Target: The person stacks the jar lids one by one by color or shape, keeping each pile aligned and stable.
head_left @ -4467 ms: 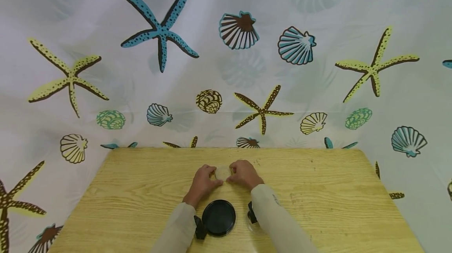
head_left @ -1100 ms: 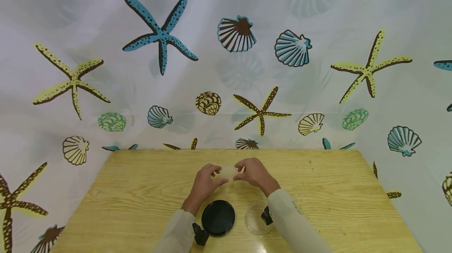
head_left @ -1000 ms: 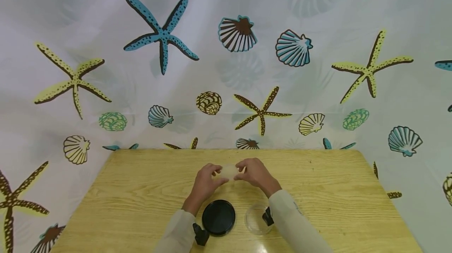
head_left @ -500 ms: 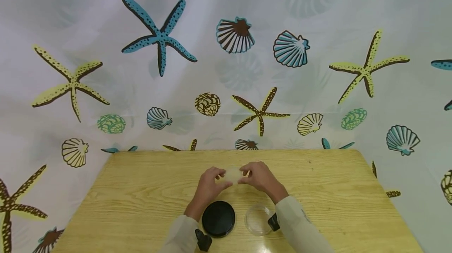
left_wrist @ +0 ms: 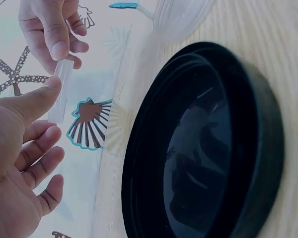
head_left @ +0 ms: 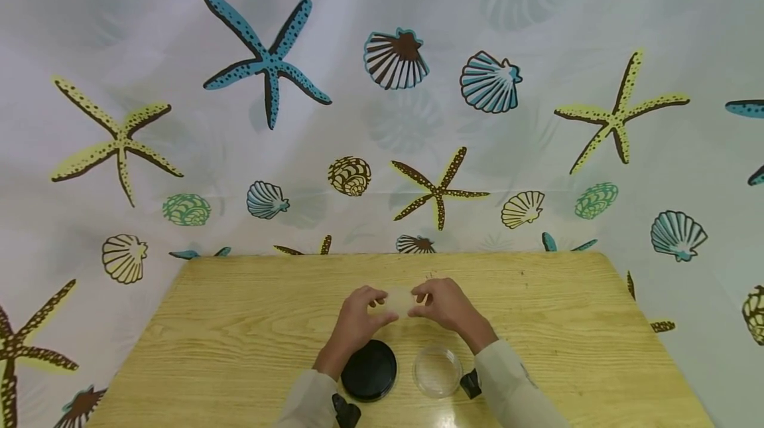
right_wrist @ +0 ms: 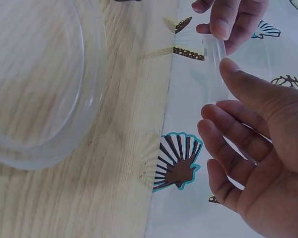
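Note:
A small, translucent round plastic dish (head_left: pixel 398 302) is between my two hands in the head view. Edge-on in the left wrist view, the dish (left_wrist: pixel 61 91) shows a shallow straight side. My left hand (head_left: pixel 358 315) pinches its left edge with thumb and fingertips. From the right, my right hand (head_left: pixel 449 307) pinches the opposite edge the same way. Both wrist views show it against the curtain, so it appears raised off the table. A black round lid-like piece (head_left: pixel 370 371) with a raised rim lies below my left hand. A larger clear round dish (head_left: pixel 430 380) lies beside it.
The wood-grain table (head_left: pixel 239 335) stretches out on both sides of my arms. A curtain (head_left: pixel 334 129) printed with shells and starfish hangs behind its far edge and at the sides. Black wrist-worn devices (head_left: pixel 471 383) sit at my cuffs.
Both hands have moved slightly right and toward me with the small dish between them. My right forearm has shifted right, uncovering the larger clear dish. The black piece stays put.

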`<state>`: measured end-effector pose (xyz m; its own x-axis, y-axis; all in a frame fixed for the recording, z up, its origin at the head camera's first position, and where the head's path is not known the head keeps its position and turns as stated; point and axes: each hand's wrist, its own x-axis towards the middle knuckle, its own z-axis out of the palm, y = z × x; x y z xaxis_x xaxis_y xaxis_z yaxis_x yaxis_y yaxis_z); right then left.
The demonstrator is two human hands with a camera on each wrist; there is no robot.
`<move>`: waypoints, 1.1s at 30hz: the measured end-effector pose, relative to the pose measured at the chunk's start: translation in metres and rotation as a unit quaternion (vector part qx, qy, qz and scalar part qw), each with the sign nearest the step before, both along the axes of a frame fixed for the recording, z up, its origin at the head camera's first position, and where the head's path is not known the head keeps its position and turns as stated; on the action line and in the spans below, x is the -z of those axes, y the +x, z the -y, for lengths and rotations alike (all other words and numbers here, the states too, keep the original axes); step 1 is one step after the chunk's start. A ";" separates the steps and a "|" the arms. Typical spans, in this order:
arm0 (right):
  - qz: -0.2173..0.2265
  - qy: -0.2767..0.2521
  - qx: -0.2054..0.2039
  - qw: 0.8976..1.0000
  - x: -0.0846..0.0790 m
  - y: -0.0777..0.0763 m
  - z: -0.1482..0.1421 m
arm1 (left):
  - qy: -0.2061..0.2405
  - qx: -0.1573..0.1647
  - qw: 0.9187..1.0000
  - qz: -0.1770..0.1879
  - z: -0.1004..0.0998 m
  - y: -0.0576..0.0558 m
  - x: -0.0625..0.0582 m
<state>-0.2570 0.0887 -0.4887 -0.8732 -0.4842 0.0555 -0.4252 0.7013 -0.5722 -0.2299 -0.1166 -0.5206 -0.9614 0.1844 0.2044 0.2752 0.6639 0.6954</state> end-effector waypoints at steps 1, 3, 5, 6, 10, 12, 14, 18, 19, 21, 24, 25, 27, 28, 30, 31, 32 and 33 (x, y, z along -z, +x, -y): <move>-0.001 -0.003 0.000 1.000 0.000 0.001 -0.001 | -0.002 0.002 1.000 0.000 0.000 0.001 0.000; -0.004 -0.005 -0.002 1.000 0.001 0.003 -0.003 | -0.007 0.005 1.000 0.000 -0.001 0.002 0.001; -0.006 -0.006 -0.003 1.000 0.002 0.005 -0.005 | -0.012 0.007 1.000 0.002 -0.002 0.003 0.001; -0.006 -0.009 -0.003 1.000 0.003 0.005 -0.006 | -0.012 0.007 1.000 0.003 -0.003 0.003 0.001; -0.005 -0.016 -0.002 1.000 0.004 0.008 -0.010 | -0.012 0.008 1.000 0.009 -0.005 0.006 0.001; -0.002 -0.019 -0.001 1.000 0.004 0.010 -0.011 | -0.014 0.009 1.000 0.009 -0.006 0.007 0.001; -0.001 -0.019 0.000 1.000 0.004 0.011 -0.012 | -0.015 0.012 1.000 0.007 -0.007 0.008 0.002; -0.002 -0.020 0.004 1.000 0.004 0.014 -0.014 | -0.012 0.019 1.000 0.002 -0.008 0.010 0.002; -0.002 -0.021 0.006 1.000 0.003 0.015 -0.015 | -0.010 0.021 1.000 0.002 -0.008 0.010 0.002; 0.002 -0.023 0.009 1.000 0.003 0.017 -0.016 | -0.008 0.023 1.000 0.004 -0.009 0.011 0.002; 0.005 -0.023 0.012 1.000 0.004 0.020 -0.019 | -0.003 0.026 1.000 0.010 -0.011 0.012 0.002; 0.005 -0.023 0.012 1.000 0.004 0.021 -0.020 | -0.003 0.027 1.000 0.012 -0.012 0.013 0.002; 0.005 -0.024 0.009 1.000 0.003 0.023 -0.022 | -0.003 0.030 0.999 0.014 -0.014 0.014 0.001; 0.003 -0.024 0.009 1.000 0.003 0.023 -0.023 | -0.003 0.031 0.999 0.015 -0.014 0.015 0.001; 0.003 -0.026 0.009 1.000 0.003 0.025 -0.024 | -0.005 0.031 0.999 0.015 -0.016 0.016 0.001; 0.003 -0.026 0.009 1.000 0.002 0.026 -0.025 | -0.006 0.031 0.999 0.015 -0.017 0.016 0.001; 0.002 -0.025 0.009 1.000 0.002 0.027 -0.026 | -0.007 0.032 0.999 0.014 -0.017 0.017 0.001; 0.002 -0.025 0.009 1.000 0.003 0.028 -0.027 | -0.007 0.033 0.999 0.015 -0.018 0.017 0.001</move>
